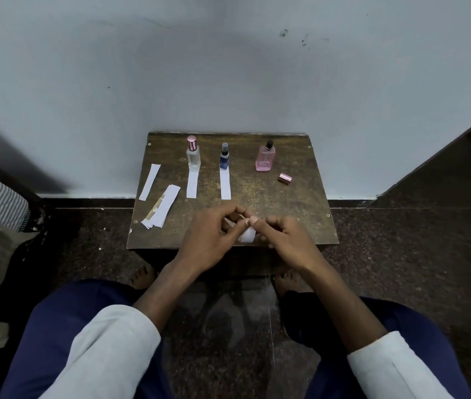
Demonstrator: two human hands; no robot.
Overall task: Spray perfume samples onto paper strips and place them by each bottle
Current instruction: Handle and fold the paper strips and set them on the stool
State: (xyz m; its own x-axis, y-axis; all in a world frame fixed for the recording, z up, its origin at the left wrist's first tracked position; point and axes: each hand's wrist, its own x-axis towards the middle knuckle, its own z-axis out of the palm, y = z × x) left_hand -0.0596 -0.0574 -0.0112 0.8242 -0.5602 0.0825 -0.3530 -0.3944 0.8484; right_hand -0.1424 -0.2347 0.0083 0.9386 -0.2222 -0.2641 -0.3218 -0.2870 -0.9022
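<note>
Three perfume bottles stand in a row at the back of the small wooden table [300, 220]: a clear bottle with a pink cap [193, 154], a slim dark blue bottle [224, 156] and an uncapped pink bottle [265, 158]. One white strip [192, 184] lies in front of the clear bottle, another strip [225, 184] in front of the blue one. Over the table's front edge, my left hand [211, 240] and my right hand [283, 240] together pinch a white paper strip [248, 234], mostly hidden by the fingers.
A pink metallic cap [285, 179] lies on its side right of the pink bottle. A loose strip [150, 182] and a small pile of strips [162, 210] sit at the table's left. The table stands against a pale wall; my knees and feet are below.
</note>
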